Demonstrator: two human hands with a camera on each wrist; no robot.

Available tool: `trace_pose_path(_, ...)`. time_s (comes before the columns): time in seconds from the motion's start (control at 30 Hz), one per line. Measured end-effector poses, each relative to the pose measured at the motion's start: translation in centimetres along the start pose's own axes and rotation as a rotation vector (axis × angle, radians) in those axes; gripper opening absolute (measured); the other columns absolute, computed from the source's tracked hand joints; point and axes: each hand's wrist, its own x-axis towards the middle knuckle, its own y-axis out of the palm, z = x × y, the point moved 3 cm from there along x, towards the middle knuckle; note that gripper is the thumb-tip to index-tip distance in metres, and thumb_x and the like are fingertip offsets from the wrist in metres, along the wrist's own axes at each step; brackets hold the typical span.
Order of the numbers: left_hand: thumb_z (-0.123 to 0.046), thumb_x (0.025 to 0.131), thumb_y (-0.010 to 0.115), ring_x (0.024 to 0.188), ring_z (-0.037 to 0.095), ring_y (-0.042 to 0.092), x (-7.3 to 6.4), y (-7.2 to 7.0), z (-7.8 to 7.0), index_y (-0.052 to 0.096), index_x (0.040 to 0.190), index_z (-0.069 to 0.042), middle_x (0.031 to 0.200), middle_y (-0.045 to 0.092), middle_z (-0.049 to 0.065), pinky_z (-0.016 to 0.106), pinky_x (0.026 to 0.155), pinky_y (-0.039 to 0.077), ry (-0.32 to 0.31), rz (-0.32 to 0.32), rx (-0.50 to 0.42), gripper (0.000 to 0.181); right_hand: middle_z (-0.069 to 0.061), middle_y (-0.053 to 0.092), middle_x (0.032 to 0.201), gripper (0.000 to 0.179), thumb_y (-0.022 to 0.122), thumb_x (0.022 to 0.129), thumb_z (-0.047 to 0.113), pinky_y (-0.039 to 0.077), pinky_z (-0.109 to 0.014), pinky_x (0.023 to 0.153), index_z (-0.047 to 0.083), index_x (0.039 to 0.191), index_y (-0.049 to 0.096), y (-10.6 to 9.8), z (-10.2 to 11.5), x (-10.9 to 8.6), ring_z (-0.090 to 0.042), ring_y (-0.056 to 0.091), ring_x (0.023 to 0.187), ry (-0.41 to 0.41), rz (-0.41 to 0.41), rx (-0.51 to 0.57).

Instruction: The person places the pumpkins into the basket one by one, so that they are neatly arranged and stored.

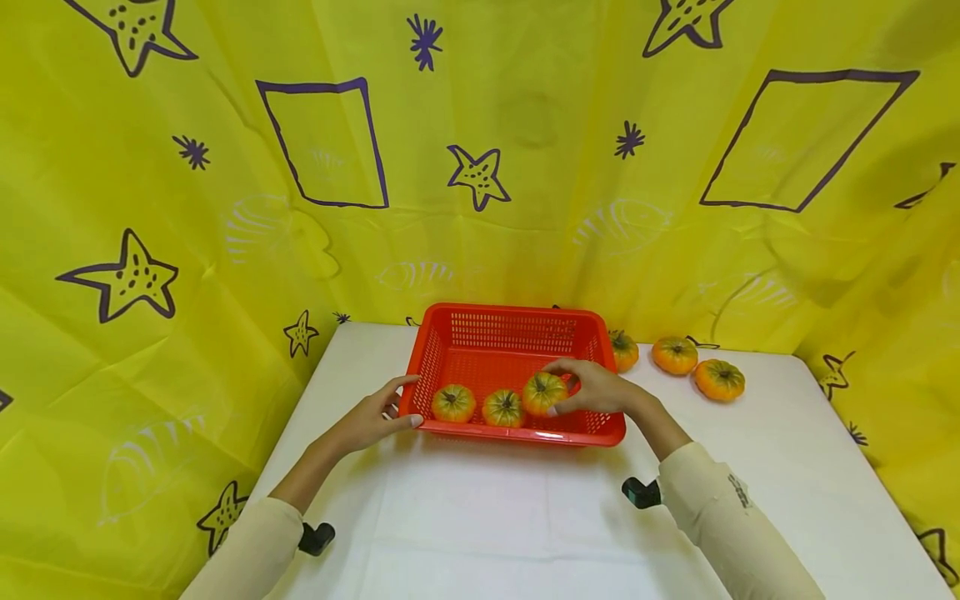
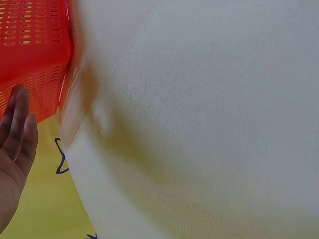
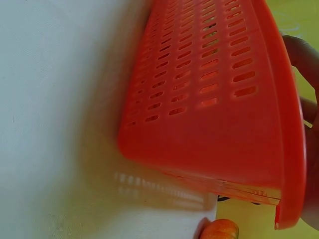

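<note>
A red plastic basket (image 1: pixel 517 310) with slotted walls stands on the white table. Inside, along its near side, lie two small orange-and-green pumpkins (image 1: pixel 453 404). My right hand (image 1: pixel 588 387) reaches over the basket's right part and holds a third pumpkin (image 1: pixel 544 395) between thumb and fingers, beside the other two. My left hand (image 1: pixel 378 414) is at the basket's near left corner, thumb by the front rim and index finger by the left rim. In the left wrist view its fingers (image 2: pixel 20 117) look nearly straight along the outer wall.
Three more pumpkins (image 1: pixel 719 381) sit on the table right of the basket, one partly hidden behind its rim. A yellow patterned curtain (image 1: pixel 540 167) surrounds the table (image 1: pixel 480 517) at the back and sides. Dark wrist devices (image 1: pixel 641 492) show beside both forearms.
</note>
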Motion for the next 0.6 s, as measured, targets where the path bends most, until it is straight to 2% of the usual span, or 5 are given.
trace_pose_path(0.2, -0.043, 0.092, 0.072, 0.087, 0.018, 0.059, 0.02, 0.05, 0.05, 0.035, 0.154, -0.027, 0.101, 0.063, 0.005, 0.034, 0.07, 0.048, -0.004, 0.002, 0.0, 0.074, -0.017, 0.053, 0.144, 0.08, 0.082, 0.082, 0.031, 0.038, -0.06, 0.109, 0.005, 0.149, 0.046, 0.15, 0.2, 0.16, -0.039, 0.047, 0.134, 0.004, 0.044, 0.007)
trace_pose_path(0.4, -0.043, 0.092, 0.071, 0.088, 0.019, 0.058, 0.1, 0.09, 0.21, 0.035, 0.154, -0.028, 0.101, 0.062, 0.005, 0.034, 0.071, 0.047, -0.008, 0.005, 0.007, 0.074, -0.017, 0.051, 0.147, 0.079, 0.083, 0.081, 0.032, 0.037, -0.061, 0.109, 0.005, 0.147, 0.048, 0.41, 0.06, 0.51, -0.039, 0.046, 0.133, 0.063, 0.087, -0.019)
trace_pose_path(0.6, -0.044, 0.092, 0.071, 0.087, 0.018, 0.058, 0.15, 0.09, 0.33, 0.035, 0.154, -0.028, 0.1, 0.063, 0.005, 0.034, 0.071, 0.047, -0.009, 0.007, 0.01, 0.074, -0.016, 0.053, 0.144, 0.074, 0.083, 0.081, 0.03, 0.04, -0.058, 0.109, 0.006, 0.143, 0.052, 0.58, -0.19, 0.86, -0.037, 0.048, 0.132, 0.109, 0.09, -0.055)
